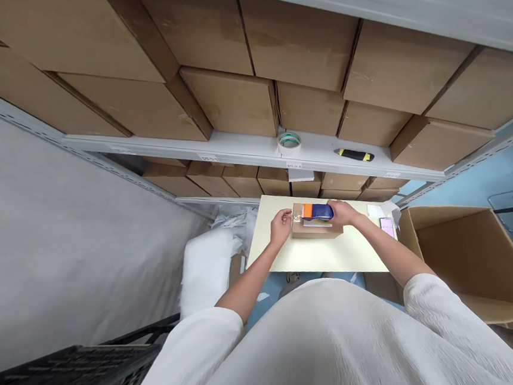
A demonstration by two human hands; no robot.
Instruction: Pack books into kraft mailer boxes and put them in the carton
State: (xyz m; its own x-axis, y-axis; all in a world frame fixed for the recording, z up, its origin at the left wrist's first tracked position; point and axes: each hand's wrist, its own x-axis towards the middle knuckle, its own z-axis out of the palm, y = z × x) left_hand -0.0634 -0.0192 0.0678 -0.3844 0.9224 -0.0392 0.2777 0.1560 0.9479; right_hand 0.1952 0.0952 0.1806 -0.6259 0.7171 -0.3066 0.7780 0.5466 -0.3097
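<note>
The box [316, 233] is lying flat on the table [322, 257] in front of me, the tabletop giving it a firm base that I am not having to supply by gripping it underneath. I am holding the dispenser [321, 211] lengthwise over its top, the orange end pointing left, so that end is sitting near the clear tape [297, 215] at the box's left end. The roll [289, 141] and the knife [354, 155] are resting on the shelf [242, 145] beyond, probably to be within reach while leaving the tabletop free of them; the phone [387, 227] is lying off to the right of the box. My right hand [342, 212] is reaching in from the right, its fingers closing around the dispenser's near-right end, the forearm slanting inward. My left hand [281, 226] is hovering just beside the box's left end, forearm angling up from below, its fingers curling partway inward; I cannot tell whether they are touching the tape or pinching anything.
</note>
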